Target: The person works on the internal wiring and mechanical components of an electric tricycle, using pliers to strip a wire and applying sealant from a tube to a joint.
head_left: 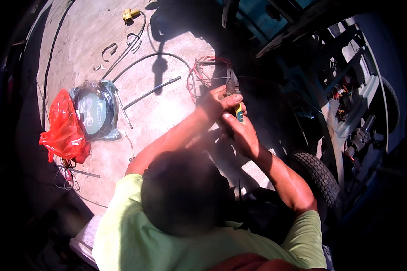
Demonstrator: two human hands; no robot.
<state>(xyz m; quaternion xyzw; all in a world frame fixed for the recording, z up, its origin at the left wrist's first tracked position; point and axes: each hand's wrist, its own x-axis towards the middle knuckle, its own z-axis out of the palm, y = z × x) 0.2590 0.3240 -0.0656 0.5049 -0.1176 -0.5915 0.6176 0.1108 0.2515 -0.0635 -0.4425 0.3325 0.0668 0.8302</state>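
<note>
Pliers with dark jaws and yellow handles (238, 113) are held up in both hands above the concrete floor. My left hand (220, 101) grips them near the base of the jaws, thumb across the tool. Just below, my right hand (239, 131) is closed around the handle end, its fingers partly hidden. A bundle of thin red wires (203, 67) is at the jaws, beside a thin metal bar; whether the jaws are shut on a wire I cannot tell.
Left lie a red plastic bag (63, 124), a clear-bagged round disc (93, 110), metal rods (151, 92), a brass fitting (130, 16) with cable and curved clamps (109, 52). Right stands a metal vehicle frame (337, 126) with a tyre (316, 176).
</note>
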